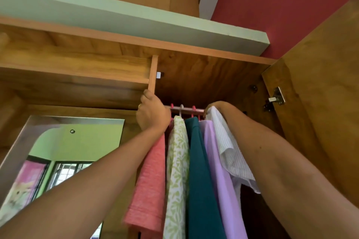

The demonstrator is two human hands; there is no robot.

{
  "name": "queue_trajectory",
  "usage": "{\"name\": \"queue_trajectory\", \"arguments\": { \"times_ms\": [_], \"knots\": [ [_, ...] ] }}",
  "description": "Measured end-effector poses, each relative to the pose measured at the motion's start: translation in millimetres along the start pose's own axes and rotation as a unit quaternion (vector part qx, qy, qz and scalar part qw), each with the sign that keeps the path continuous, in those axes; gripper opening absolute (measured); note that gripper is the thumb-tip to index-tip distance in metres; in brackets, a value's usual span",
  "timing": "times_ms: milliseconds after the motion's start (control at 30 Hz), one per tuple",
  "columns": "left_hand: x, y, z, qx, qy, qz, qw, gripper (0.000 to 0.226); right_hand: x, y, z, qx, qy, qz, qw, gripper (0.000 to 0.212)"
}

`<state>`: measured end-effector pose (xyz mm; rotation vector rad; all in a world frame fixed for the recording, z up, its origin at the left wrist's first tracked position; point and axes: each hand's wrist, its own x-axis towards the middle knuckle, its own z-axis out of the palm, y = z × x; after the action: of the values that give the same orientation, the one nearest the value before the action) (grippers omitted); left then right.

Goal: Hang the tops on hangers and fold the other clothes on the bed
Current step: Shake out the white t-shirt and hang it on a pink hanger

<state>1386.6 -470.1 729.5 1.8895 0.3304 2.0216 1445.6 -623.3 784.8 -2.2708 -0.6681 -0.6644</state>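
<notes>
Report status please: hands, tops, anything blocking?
Left hand gripping at rail end. Right hand holding white striped top at rail. Four tops hung. Nothing blocking.

rail [186,109] mid-frame packed: coral top [149,180], leaf-print top [177,161], teal top [200,170], lilac top [219,170], striped white shirt [227,145] touching | open gap right of shirt, dark interior lower right | blockers: divider [153,72] upper left of rail, open door [320,103] right edge
</notes>
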Motion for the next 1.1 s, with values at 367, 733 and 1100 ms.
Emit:
{"name": "queue_trajectory", "arguments": {
  "times_ms": [367,733,1100],
  "knots": [
    [-3,1,-5,-0.011,-0.015,0.011,1.000,0.069,-14,3,-25,-0.057,-0.052,0.029,0.997,0.035],
    [-22,3,-13,0.087,-0.044,0.059,0.993,0.089,-27,25,-8,-0.201,0.200,0.009,0.959,0.027],
    [-152,41,-20,-0.228,-0.167,0.214,0.935,0.041,-140,64,37,0.048,0.286,-0.036,0.956,0.024]
  ]
}}
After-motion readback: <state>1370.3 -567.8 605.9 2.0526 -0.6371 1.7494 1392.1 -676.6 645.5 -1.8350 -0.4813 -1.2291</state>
